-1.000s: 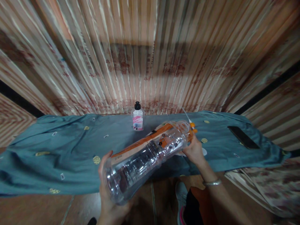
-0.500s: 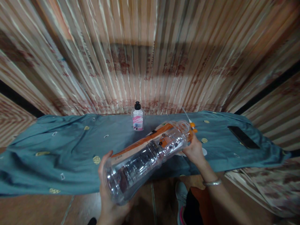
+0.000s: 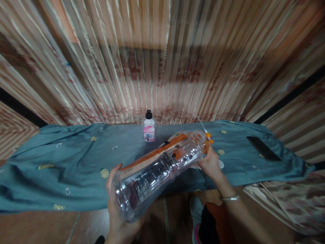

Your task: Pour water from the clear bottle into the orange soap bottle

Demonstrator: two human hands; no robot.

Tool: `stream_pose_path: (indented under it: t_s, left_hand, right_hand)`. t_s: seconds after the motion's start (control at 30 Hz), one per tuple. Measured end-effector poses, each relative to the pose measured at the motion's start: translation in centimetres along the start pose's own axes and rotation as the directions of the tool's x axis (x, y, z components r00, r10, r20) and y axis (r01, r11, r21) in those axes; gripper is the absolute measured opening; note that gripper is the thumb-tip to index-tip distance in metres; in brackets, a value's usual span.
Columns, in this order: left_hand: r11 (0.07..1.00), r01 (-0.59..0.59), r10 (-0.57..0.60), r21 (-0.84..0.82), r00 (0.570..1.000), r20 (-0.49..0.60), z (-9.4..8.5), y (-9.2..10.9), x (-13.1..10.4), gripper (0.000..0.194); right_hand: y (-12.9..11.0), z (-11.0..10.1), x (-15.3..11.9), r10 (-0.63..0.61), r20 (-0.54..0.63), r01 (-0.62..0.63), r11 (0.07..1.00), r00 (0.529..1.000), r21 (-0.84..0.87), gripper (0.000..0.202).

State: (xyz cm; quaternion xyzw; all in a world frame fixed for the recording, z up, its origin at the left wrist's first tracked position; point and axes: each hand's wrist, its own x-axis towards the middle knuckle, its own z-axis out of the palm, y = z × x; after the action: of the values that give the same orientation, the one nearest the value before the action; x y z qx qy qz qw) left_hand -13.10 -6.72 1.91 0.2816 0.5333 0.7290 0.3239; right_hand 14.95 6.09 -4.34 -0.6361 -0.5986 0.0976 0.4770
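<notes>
Over the blue cloth [image 3: 63, 159] | left hand [image 3: 119, 220] fingers clamped on bottle [image 3: 157, 169] base | right hand [image 3: 210, 164] gripping neck

no text readable (bottle [image 3: 162, 169] label seemingly too blurred).

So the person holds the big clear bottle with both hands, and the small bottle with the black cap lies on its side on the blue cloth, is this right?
Not quite. In the head view the small bottle stands upright on the blue cloth, not on its side. The rest holds: the left hand and right hand both hold the big clear bottle.
</notes>
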Motion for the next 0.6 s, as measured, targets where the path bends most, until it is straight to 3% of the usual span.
stream_pose_path:
  t_s: [0.17, 0.37, 0.5, 0.6]
  left_hand:
    - [0.989, -0.118, 0.110, 0.093, 0.990, 0.087, -1.1, -0.8, 0.9, 0.108]
    - [0.973, -0.162, 0.160, 0.166, 0.987, 0.022, -0.9, -0.6, 0.8, 0.099]
    - [0.948, -0.265, 0.268, 0.178, 0.963, 0.005, -1.0, -1.1, 1.2, 0.094]
    - [0.981, -0.168, 0.168, 0.101, 0.986, 0.008, -1.4, -1.7, 1.5, 0.094]
  right_hand:
    - [0.0, 0.0, 0.0, 0.016, 0.011, -0.016, 1.000, 1.000, 0.011, 0.068]
    - [-0.2, -0.2, 0.0, 0.034, 0.028, -0.034, 0.999, 0.999, 0.012, 0.072]
    - [-0.2, -0.2, 0.1, 0.043, 0.031, -0.043, 0.999, 0.999, 0.006, 0.071]
    - [-0.3, -0.2, 0.1, 0.038, 0.034, -0.039, 0.999, 0.999, 0.016, 0.069]
